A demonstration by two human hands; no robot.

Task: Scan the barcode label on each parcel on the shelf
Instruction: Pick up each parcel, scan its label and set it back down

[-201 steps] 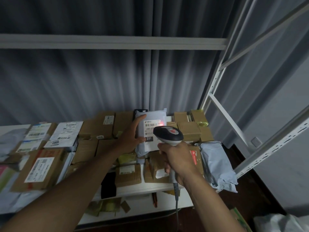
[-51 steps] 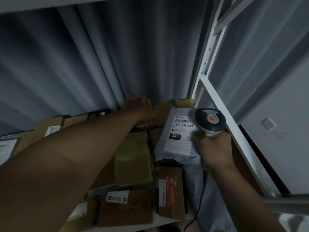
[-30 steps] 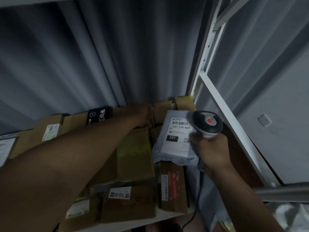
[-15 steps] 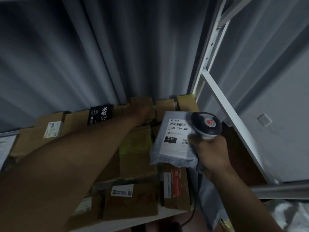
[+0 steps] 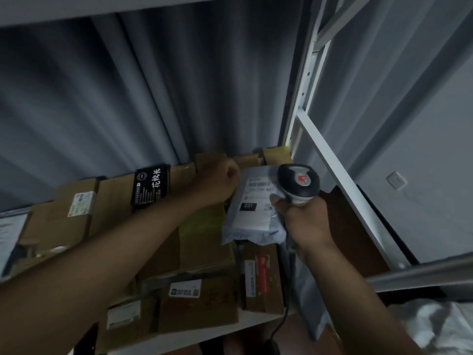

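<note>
A grey mailer bag (image 5: 252, 219) with a white label marked 231 lies tilted on top of the cardboard parcels at the shelf's right end. My right hand (image 5: 305, 224) grips the handle of the white and black barcode scanner (image 5: 298, 185), and its fingers touch the bag's right edge. The scanner's head sits over the label's upper right corner. My left hand (image 5: 220, 183) reaches to the back row beside a small brown box (image 5: 208, 158). Its fingers are curled and hidden from me.
Brown cardboard boxes (image 5: 202, 254) fill the white shelf (image 5: 204, 335). A black box with white characters (image 5: 151, 187) stands at the back. A white upright post (image 5: 304, 85) and slanted brace (image 5: 340, 180) close off the right side. The scanner cable (image 5: 281, 319) hangs down. A grey curtain (image 5: 153, 85) hangs behind.
My left hand has drawn back a little from the small box at the rear, with its fingers curled. The scanner has shifted slightly over the label. The bag is still tilted.
</note>
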